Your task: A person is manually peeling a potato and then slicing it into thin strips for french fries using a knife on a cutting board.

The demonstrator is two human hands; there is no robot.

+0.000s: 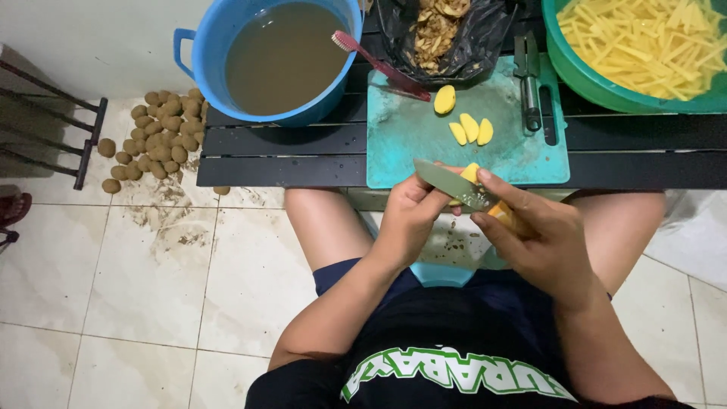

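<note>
Left of the cutting board (pixel 424 144), a heap of unpeeled potatoes (pixel 155 136) lies on the floor, and a blue tub (pixel 198 45) of murky water sits on the counter (pixel 273 144), its top cut off by the frame. A red toothbrush (pixel 379 64) leans from tub to board. Behind the board, a black bag (pixel 485 45) holds peelings. At the board's near edge, the left hand (pixel 409 216) has its fingers closed on a peeled potato piece (pixel 470 173), mostly hidden; the right hand (pixel 541 235) grips a knife (pixel 454 185), handle concealed. Right of it, a green basin (pixel 598 83) holds potato sticks.
</note>
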